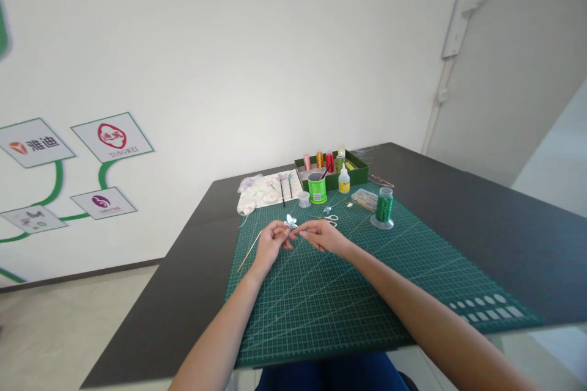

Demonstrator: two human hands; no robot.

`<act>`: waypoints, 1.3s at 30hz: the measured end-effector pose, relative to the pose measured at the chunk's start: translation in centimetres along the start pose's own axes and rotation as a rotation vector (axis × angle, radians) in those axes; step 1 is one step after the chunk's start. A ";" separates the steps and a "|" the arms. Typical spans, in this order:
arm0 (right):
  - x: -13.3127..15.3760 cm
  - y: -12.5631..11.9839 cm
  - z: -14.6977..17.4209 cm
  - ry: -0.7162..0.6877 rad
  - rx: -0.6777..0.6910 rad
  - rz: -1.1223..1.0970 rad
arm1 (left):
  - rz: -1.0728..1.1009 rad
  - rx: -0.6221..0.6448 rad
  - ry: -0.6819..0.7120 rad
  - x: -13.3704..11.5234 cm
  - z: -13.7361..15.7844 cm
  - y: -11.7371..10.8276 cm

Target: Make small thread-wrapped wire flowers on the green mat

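Between the fingertips of my left hand (271,242) is a small pale blue-white flower (290,219), its petals pointing up. My right hand (324,236) is closed beside it, fingertips close to the flower's base; what they pinch, if anything, is too small to make out. White-handled scissors (332,217) lie just beyond my right hand, their blades partly hidden. A second small bluish flower piece (327,209) rests behind them. To the left of my left hand, a thin wooden stick (249,252) lies on the green cutting mat (321,299).
A green thread spool (384,206) stands on the right, near a clear box of small sticks (365,199). Behind are a green can (317,189), a glue bottle (343,181) and a dark green box (361,176) with coloured spools. Finished-looking flower stems lie on a white sheet (261,190).
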State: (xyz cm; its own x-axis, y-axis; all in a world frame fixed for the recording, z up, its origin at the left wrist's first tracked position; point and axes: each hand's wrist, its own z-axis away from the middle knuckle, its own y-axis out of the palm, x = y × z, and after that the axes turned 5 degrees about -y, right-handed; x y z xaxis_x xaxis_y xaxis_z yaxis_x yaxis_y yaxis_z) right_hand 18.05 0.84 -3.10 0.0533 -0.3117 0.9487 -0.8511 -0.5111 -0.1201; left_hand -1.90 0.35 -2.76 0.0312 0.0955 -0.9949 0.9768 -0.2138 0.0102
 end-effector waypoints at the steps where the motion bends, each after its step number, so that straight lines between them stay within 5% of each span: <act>1: -0.1 0.1 0.0 -0.008 -0.007 0.002 | -0.014 0.002 0.010 0.2 -0.1 -0.1; 21: -2.8 0.8 0.2 0.040 -0.095 0.114 | -0.019 -0.107 0.103 2.5 0.1 1.7; 39: -2.7 2.8 3.0 0.035 -0.105 0.210 | -0.364 -0.188 0.216 3.0 2.9 2.2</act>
State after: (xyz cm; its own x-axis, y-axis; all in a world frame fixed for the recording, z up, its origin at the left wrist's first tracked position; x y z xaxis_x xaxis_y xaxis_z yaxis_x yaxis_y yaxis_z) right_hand 17.07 -2.16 -6.88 -0.1470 -0.3732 0.9160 -0.8913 -0.3516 -0.2862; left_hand -0.28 -2.60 -6.01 -0.2969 0.3366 -0.8936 0.9532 0.0490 -0.2982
